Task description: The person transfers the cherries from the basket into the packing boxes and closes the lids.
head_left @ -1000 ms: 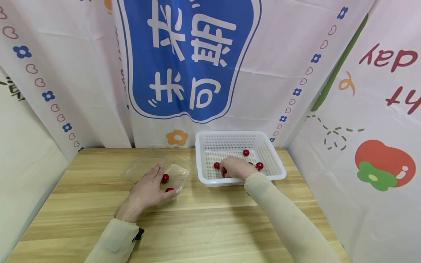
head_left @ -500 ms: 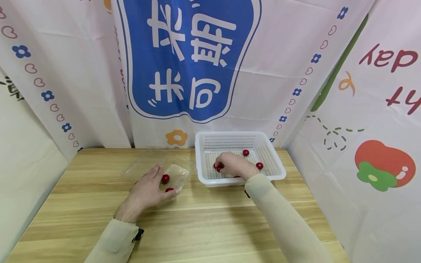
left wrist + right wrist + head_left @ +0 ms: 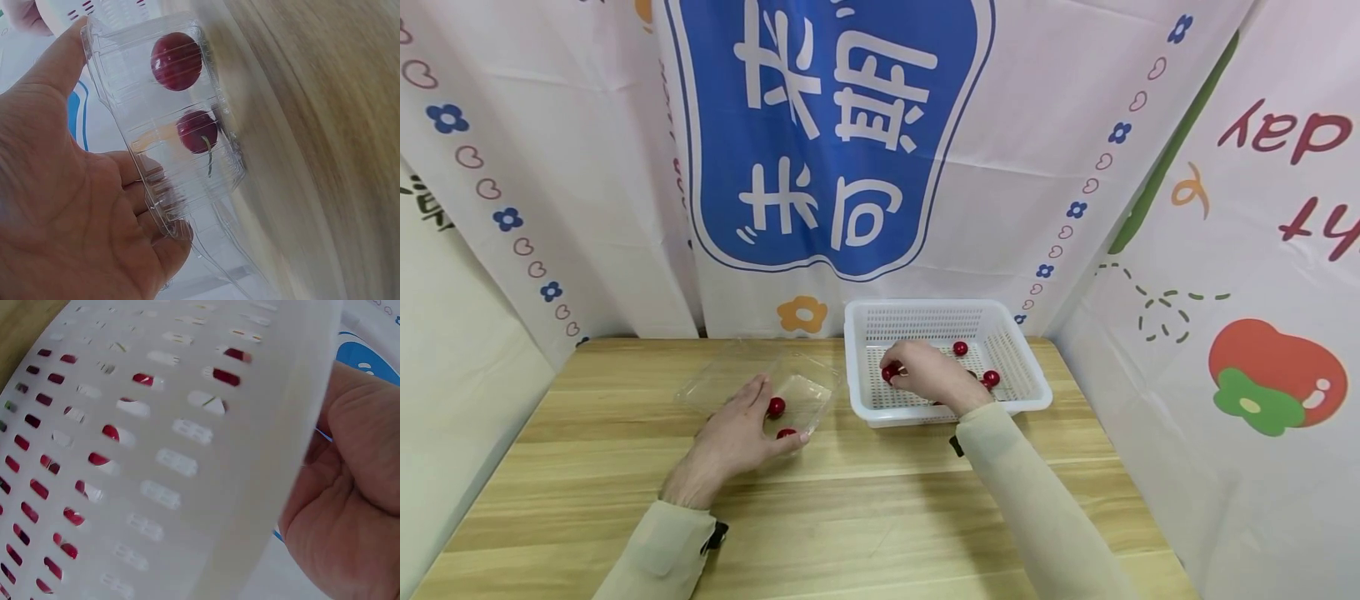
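My left hand [image 3: 733,437] grips a clear plastic box [image 3: 811,393], thumb at one end and fingers curled at the other. Two red cherries lie inside; the left wrist view shows one cherry [image 3: 176,61] nearer the thumb and another cherry [image 3: 197,131] with a green stem. Over on the right, my right hand [image 3: 934,377] reaches into a white slotted basket [image 3: 852,350] and pinches a cherry [image 3: 890,372] at its fingertips. From the right wrist, the basket wall [image 3: 244,481] hides those fingertips, and red patches show through the slots.
More cherries lie on the basket floor, such as a cherry [image 3: 960,348] at the back and a cherry [image 3: 991,378] at the right. The box's clear lid [image 3: 722,375] lies folded back on the wooden table [image 3: 865,533]. Printed cloth [image 3: 1037,83] hangs behind.
My right hand has shifted slightly left and back inside the basket, and a cherry now shows at its fingertips. My left hand and the box have stayed put.
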A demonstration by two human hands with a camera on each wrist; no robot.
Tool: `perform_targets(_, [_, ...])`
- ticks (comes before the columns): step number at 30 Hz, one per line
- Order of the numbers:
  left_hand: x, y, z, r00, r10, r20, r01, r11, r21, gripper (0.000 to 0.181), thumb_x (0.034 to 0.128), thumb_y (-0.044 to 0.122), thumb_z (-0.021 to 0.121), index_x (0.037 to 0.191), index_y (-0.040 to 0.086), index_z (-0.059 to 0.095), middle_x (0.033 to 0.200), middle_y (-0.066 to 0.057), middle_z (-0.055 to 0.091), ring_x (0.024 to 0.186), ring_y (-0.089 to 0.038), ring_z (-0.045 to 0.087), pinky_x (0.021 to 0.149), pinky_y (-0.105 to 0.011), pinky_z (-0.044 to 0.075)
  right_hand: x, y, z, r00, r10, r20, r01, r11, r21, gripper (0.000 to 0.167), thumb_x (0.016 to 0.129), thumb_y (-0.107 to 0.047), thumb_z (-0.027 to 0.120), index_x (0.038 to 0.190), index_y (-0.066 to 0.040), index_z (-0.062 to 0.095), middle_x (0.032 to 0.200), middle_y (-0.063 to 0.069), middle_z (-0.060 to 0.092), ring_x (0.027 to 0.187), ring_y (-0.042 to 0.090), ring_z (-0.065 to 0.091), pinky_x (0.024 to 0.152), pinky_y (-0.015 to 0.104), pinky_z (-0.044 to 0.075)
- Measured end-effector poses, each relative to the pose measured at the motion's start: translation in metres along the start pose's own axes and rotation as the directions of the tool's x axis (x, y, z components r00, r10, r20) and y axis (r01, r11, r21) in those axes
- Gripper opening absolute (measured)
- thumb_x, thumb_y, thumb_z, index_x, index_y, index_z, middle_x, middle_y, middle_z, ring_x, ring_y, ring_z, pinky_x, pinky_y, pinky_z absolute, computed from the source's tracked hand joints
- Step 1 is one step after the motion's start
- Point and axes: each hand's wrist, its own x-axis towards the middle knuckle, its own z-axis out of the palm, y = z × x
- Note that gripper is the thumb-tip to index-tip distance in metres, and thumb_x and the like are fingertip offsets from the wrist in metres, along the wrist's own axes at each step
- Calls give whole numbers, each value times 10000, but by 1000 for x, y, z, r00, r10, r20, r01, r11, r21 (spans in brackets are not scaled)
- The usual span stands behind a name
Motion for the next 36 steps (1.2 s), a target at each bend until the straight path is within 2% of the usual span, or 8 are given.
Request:
perform_targets(7, [1,0,0,1000,0,-1,0,1000,0,1297,1025,770,781,1787,-151,277,1905,-378,230,1769,-602,293,1417,-744,358,0,-7,0,995,-36,-88,35,999,-13,287,1058,-17,836,1344,-41,844,1341,114,861,1304,297,809,1194,455,650])
perform_targets(13, [2,-1,0,1000,-1,-1,1,1000,7,1318,1014,798,771,1791,-144,275,1908,-372,230,1772,-597,291,1424,-738,350,1,-15,-1,982,-81,-168,78,997,-21,301,1058,-29,832,1359,-35,837,1368,123,860,1327,321,808,1222,472,641])
perform_targets(20, [2,-1,0,1000,-7,3,7,1000,0,1322,1009,809,769,1792,-138,282,1909,-370,229,1771,-600,290,1422,-747,348,2,-24,1,966,-132,-222,131,991,-20,289,1082,-54,820,1370,-38,833,1385,124,853,1353,320,799,1248,475,624])
perform_targets(36, [1,-1,0,1000,-12,0,12,1000,-2,1307,1009,792,784,1782,-146,303,1905,-374,239,1756,-611,315,1403,-758,372,10,-48,12,947,-198,-251,205,979,2,276,1093,-47,809,1367,-72,832,1395,101,844,1363,289,792,1243,436,630])
